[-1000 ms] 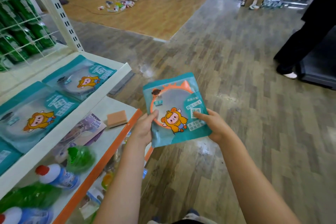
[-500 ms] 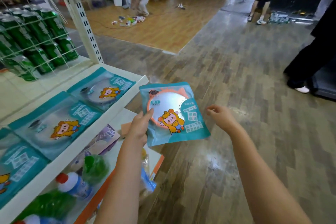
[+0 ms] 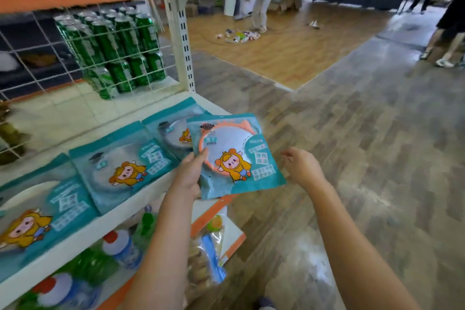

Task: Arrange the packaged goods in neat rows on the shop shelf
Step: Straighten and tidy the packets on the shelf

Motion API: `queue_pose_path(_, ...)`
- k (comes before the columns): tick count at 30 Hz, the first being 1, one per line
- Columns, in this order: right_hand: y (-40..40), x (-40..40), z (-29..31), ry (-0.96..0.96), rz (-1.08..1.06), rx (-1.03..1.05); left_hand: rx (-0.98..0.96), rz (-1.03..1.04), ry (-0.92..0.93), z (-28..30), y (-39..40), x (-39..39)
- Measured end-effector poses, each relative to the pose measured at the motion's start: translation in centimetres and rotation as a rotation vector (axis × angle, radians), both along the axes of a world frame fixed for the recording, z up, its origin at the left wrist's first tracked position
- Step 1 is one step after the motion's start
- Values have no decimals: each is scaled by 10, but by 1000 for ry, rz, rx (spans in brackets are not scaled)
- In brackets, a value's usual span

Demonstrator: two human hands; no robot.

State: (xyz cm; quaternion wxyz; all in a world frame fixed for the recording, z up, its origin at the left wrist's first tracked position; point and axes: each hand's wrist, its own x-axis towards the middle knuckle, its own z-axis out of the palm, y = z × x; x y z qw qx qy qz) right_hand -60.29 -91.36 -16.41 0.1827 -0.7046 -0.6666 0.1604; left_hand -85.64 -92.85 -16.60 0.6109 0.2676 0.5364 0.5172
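Shelf (image 3: 83,236) edge, packet (image 3: 234,156) (left (image 3: 187,175) grip's right)

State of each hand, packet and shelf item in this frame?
Left hand: grips the held packet.
Right hand: free, fingers relaxed.
Held packet: sealed, overlapping the row's end.
Shelf packets: flat, one row.
Green cans: upright, stacked behind wire grid.

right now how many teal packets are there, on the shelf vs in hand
On the shelf: 3 packets, at left, in the middle and at right, partly covered by the held one
Held by the left hand: 1 packet
In the right hand: 0
Total: 4
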Motion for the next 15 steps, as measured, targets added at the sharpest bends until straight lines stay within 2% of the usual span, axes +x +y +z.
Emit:
queue_pose_path(9, 88, -15, 17, 25, 231, 71, -73, 258, 93, 16, 39, -8)
queue_pose_path(11, 104, -20, 18, 69, 289, 95, -80, 311, 83, 16, 46, -12)
queue_pose_path(15, 129, -36, 17, 22, 395, 77, -110, 420, 68, 13, 62, -24)
